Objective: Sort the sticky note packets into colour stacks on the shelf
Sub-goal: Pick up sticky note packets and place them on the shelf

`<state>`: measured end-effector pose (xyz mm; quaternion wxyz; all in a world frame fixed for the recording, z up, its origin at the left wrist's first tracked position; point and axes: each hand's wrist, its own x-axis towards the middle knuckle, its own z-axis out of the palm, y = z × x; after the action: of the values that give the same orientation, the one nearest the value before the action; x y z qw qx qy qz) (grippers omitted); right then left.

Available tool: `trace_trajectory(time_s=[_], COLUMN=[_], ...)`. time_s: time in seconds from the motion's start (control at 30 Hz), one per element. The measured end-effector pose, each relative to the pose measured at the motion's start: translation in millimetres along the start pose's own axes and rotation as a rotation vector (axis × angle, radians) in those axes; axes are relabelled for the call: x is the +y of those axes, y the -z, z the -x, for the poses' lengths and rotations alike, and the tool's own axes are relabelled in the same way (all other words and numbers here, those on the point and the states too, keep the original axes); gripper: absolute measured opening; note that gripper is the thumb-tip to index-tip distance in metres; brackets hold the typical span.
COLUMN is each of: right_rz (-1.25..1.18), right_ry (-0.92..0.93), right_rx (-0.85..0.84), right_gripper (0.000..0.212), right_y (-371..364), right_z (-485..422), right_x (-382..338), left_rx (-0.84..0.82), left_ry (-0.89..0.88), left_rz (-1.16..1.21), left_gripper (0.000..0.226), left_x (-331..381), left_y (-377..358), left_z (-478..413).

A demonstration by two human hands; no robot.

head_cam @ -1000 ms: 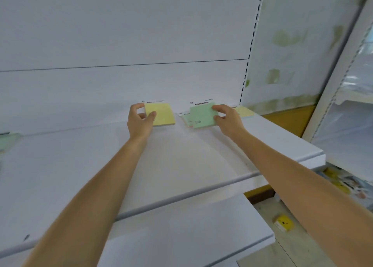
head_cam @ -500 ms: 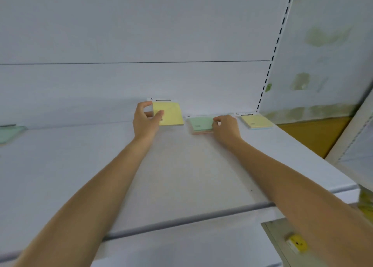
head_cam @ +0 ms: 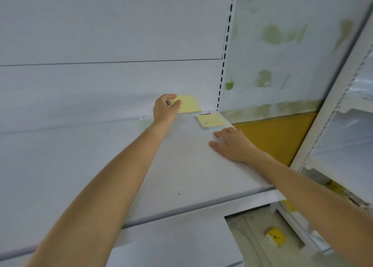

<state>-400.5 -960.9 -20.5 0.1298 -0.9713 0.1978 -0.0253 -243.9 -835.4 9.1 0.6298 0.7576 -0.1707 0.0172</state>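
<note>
Head view: since half a second ago my right hand (head_cam: 235,145) has left the green packet (head_cam: 145,123) and lies flat, fingers spread, on the shelf (head_cam: 181,165). My left hand (head_cam: 165,110) still pinches a yellow packet (head_cam: 188,103), lifted. Another yellow packet (head_cam: 212,121) lies by the corner. White back panel (head_cam: 111,34); stained wall (head_cam: 282,44) to the right.

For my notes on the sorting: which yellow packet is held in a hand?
The yellow packet at the back, gripped by the left hand. The other yellow packet lies untouched before the right hand.
</note>
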Motion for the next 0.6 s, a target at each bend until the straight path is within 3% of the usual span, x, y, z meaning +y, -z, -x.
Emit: trace_trajectory(time_s=[0.17, 0.27, 0.47, 0.6], right_rz=[0.026, 0.019, 0.000, -0.002], right_ry=[0.066, 0.070, 0.085, 0.086], right_rx=[0.024, 0.037, 0.057, 0.059], right_gripper=[0.052, 0.051, 0.049, 0.050], right_y=[0.6, -2.6, -5.9, -6.4], right_z=[7.8, 6.1, -0.4, -1.0], right_x=[3.9, 7.5, 12.4, 12.6], left_rx=[-0.122, -0.224, -0.266, -0.373], left_ry=[-0.042, -0.111, -0.082, -0.166], left_rz=[-0.125, -0.344, -0.479, -0.563], left_gripper=[0.032, 0.033, 0.036, 0.032], left_x=[5.1, -4.4, -21.9, -25.2], left_y=[-54.9, -71.7, -74.5, -66.0], left_z=[1.6, 8.2, 15.5, 16.1])
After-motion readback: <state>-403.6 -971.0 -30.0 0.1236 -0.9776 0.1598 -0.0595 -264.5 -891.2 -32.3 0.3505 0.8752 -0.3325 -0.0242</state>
